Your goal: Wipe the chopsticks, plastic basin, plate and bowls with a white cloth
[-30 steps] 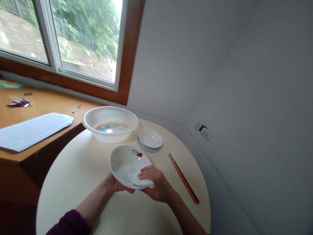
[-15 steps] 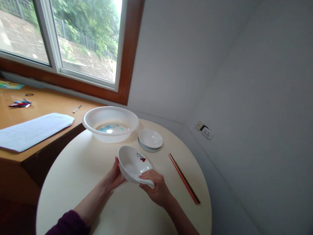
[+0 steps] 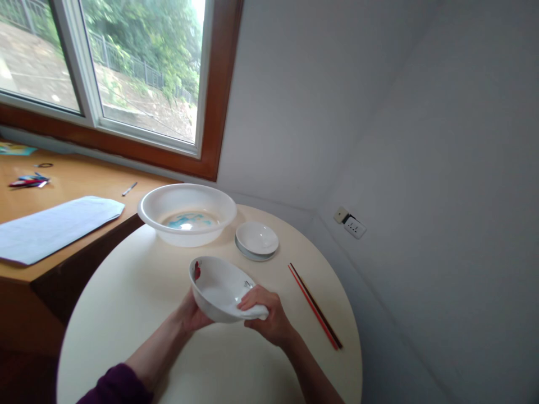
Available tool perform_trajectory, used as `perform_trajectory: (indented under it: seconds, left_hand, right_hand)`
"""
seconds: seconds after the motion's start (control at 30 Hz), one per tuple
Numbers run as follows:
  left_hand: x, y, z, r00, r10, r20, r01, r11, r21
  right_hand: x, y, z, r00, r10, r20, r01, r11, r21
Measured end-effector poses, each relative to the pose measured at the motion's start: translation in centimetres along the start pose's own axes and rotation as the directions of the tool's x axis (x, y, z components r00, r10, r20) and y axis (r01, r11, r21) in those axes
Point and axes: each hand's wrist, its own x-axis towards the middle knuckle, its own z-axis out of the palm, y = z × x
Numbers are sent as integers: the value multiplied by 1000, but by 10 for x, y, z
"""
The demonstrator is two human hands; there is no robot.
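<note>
A white bowl (image 3: pixel 221 289) with red and dark printed motifs inside is held tilted above the round table. Its left side and underside rest in my left hand (image 3: pixel 194 314), fingers partly hidden beneath it. At the bowl's right rim, my right hand (image 3: pixel 267 314) pinches a white cloth (image 3: pixel 248 310) against the wall, fingers inside and thumb outside. Beyond the bowl sit a small white dish (image 3: pixel 257 238) and another dish under it. A pair of chopsticks, one red (image 3: pixel 314 308) and one dark brown (image 3: pixel 320 308), lies to the right.
A translucent white basin (image 3: pixel 187 235) stands at the back of the cream round table (image 3: pixel 122 314). Against the table's left side is a wooden desk (image 3: pixel 84 174) with paper (image 3: pixel 59 227), a pen (image 3: pixel 129 189) and small coloured items (image 3: pixel 29 180). Walls and a socket (image 3: pixel 355 227) lie beyond.
The bowl has turned in my hands, so the red motif now shows at its far left. It sits slightly lower and more to the left. My right hand keeps the cloth at the rim.
</note>
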Motion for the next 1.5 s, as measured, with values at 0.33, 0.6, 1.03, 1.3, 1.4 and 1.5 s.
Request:
perform_trajectory:
  seconds: [0.33,0.6,1.03,1.3,1.4,1.5]
  left_hand:
    - [-3,12,-10,972,231,-44,-225,968,113]
    - [-7,17,-17,962,238,-132,-215,963,163]
    - [1,14,-5,869,386,-309,-360,923,138]
    - [2,14,1,799,415,-436,-409,906,112]
    - [5,8,2,822,378,-427,-362,924,121]
    - [6,4,6,833,348,-429,-318,937,143]
  right_hand:
    - [-17,17,-8,875,477,-85,-413,826,384]
    - [-5,22,-10,724,681,115,-530,440,725]
    - [-4,33,-12,600,769,221,-588,237,773]
    - [-7,32,-14,567,774,-282,-695,634,341]
    - [4,25,-8,723,535,-437,-609,792,-38]
    - [20,18,2,784,483,-389,-580,794,-184]
